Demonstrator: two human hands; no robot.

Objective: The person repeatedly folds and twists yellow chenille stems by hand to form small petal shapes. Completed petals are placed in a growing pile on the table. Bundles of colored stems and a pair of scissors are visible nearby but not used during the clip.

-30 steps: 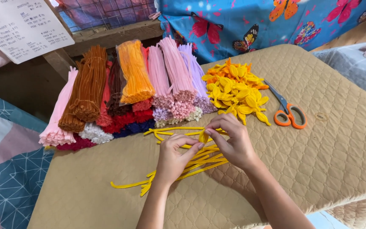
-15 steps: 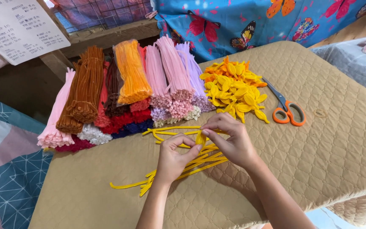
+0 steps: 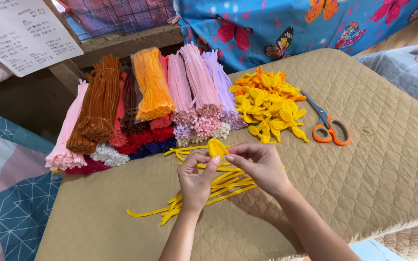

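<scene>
**Both hands on a yellow petal loop over the quilted board**

Head view, the only one I have: I'm looking straight down on a tan quilted board [image 3: 373,179]. The left hand [image 3: 197,181] and the right hand [image 3: 262,166] meet just above its middle, fingertips pinched together on a small yellow pipe-cleaner loop [image 3: 216,147] held upright between them. Both sets of fingers are closed on that loop, thumbs against forefingers.

Right under the hands lies a loose spread of yellow pipe cleaners [image 3: 204,193], fanning out toward the near left of the board. Beyond the hands, along the far edge, I see bundles of pipe cleaners [image 3: 151,96] packed side by side: pink, brown, orange, pale pink, lilac, with red and white ends below. To their right sits a heap of finished yellow and orange petals [image 3: 267,104]. Just beside that heap, orange-handled scissors [image 3: 327,123] lie flat, blades shut. A sheet of paper [image 3: 22,34] hangs at upper left.
</scene>
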